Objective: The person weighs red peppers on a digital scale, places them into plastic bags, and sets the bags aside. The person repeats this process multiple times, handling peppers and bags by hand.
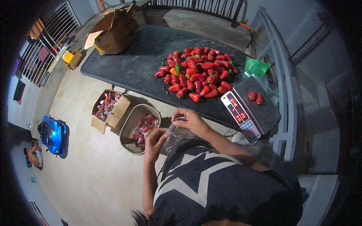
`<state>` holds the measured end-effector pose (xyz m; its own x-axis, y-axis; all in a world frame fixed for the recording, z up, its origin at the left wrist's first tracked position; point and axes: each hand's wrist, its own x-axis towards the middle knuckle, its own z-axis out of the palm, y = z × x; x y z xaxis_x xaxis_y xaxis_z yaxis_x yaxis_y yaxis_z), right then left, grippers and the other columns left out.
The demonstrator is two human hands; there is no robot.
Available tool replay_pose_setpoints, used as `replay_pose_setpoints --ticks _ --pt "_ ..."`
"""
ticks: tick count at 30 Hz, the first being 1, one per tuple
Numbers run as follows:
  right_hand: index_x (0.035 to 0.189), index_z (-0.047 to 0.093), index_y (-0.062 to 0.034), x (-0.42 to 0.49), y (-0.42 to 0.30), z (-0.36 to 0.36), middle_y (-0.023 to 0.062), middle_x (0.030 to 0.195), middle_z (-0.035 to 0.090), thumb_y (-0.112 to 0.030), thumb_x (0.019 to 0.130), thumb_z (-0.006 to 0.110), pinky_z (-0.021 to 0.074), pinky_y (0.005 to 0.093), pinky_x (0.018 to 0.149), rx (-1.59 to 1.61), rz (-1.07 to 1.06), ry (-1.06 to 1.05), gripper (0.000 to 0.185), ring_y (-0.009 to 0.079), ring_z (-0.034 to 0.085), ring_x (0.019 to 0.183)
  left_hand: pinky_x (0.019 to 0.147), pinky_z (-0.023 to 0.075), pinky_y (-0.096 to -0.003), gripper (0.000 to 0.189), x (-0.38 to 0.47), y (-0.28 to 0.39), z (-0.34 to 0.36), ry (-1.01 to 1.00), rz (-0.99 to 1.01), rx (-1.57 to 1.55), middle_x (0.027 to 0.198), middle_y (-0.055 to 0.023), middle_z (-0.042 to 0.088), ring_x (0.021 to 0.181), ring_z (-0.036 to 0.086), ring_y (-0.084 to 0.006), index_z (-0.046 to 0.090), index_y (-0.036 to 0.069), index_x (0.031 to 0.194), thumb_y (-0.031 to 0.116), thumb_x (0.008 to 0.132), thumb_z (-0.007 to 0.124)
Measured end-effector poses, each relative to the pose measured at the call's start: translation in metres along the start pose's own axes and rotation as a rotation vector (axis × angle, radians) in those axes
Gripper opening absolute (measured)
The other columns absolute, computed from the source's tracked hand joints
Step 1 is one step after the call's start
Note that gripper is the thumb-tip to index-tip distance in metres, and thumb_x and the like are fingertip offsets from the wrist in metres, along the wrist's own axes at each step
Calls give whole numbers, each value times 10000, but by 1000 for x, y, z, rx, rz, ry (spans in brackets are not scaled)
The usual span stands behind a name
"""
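Both hands are raised in front of my chest, at the near edge of the dark table (135, 50). A clear plastic bag (176, 135) hangs between them. My left hand (155, 142) pinches one side of it, and my right hand (189, 121) pinches its upper edge. The bag looks empty, though its lower part blurs against my shirt. Beyond my hands lies a heap of red peppers (198, 70), with a few orange and green ones among them. To the right, a digital scale (240, 113) with lit red figures carries two red peppers (255, 97) on its plate.
Beside the table on the floor stand a plastic basket (123, 141) and a cardboard box (120, 111), both holding bagged peppers. A large carton (110, 42) sits at the table's far left. Green plastic bags (256, 66) lie behind the scale. A blue toy car (53, 135) and a person (35, 155) are farther left.
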<state>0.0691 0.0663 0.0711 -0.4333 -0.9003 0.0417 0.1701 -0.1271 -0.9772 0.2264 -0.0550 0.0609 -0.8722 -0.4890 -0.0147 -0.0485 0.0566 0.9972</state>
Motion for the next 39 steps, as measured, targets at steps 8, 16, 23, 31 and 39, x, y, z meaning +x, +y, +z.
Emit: replay_pose_setpoints --ticks 8,16,23,31,39 --pt "890 596 -30 -7 9 -10 -27 775 558 -123 863 632 426 189 632 -100 124 -24 103 33 509 708 634 383 -219 153 14 -1 1 10 -20 -97 747 9 537 695 473 -74 567 6 810 138 860 628" --pt "812 602 -17 2 -1 -8 -47 718 537 -130 887 598 387 194 565 32 61 73 136 24 464 644 628 368 -208 163 21 6 11 27 66 -93 730 18 493 699 453 -67 553 15 815 154 889 599" --pt "897 621 3 8 0 -6 1 782 568 -67 859 581 449 228 734 -157 157 -136 89 48 527 778 549 320 -230 219 19 13 0 173 58 11 686 42 453 644 387 -47 514 28 741 160 902 582" --pt "825 618 -18 17 0 0 -2 732 582 -186 910 568 428 225 600 12 84 2 195 67 533 666 668 395 -257 177 5 16 -15 39 90 143 766 -12 519 750 471 -94 574 2 834 165 864 636" --pt "808 594 -54 16 -2 20 -14 710 579 -219 877 635 427 219 608 -1 99 -213 184 55 526 653 668 429 -282 242 -2 8 -20 398 138 211 765 -75 569 725 541 -149 599 -34 874 207 893 590"
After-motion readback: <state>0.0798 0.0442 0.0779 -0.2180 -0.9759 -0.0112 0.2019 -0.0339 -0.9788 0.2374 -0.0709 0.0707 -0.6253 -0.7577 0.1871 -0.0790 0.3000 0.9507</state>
